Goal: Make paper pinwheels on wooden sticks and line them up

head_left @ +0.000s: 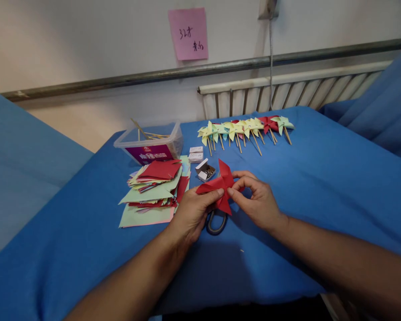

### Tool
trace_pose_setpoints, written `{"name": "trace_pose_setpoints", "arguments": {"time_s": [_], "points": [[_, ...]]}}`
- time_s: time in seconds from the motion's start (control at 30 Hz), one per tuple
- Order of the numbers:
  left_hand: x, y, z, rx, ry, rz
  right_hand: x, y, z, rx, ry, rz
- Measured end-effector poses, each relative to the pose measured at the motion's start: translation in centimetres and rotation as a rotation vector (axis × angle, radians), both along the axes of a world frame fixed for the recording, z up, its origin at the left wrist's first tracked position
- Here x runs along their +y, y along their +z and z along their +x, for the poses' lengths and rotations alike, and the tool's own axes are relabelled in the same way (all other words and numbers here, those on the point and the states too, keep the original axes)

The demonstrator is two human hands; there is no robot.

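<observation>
A blue-covered worktop (321,187) carries a heap of coloured paper squares (155,189) to my left and a row of finished pinwheels (245,129) at the back. Just above it, near the middle, my left hand (190,214) and right hand (257,200) pinch a red paper pinwheel (220,185), fingers closed on its folds, with scissors (216,222) lying beneath.

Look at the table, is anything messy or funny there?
A bit. The paper stack left of the left hand is fanned out, with crooked sheets. The scissors lie half hidden under the red pinwheel that both hands hold. The finished pinwheels are lined up neatly.
</observation>
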State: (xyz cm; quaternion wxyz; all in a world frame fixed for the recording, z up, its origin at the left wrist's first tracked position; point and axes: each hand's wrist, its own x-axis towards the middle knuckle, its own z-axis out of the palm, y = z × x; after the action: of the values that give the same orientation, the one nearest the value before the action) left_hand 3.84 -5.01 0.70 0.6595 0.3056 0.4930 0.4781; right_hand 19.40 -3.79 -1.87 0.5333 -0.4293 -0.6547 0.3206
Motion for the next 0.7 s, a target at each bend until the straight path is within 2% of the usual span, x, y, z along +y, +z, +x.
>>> {"name": "trace_pose_setpoints", "arguments": {"time_s": [0.57,0.7], "points": [[-0.09,-0.01,0.12,0.022,0.016,0.012,0.05,-0.23,-0.05,-0.011,0.021,-0.003],[-0.12,0.20,0.18,0.033,0.034,0.012,0.13,-0.48,-0.19,0.110,0.013,-0.054]]}}
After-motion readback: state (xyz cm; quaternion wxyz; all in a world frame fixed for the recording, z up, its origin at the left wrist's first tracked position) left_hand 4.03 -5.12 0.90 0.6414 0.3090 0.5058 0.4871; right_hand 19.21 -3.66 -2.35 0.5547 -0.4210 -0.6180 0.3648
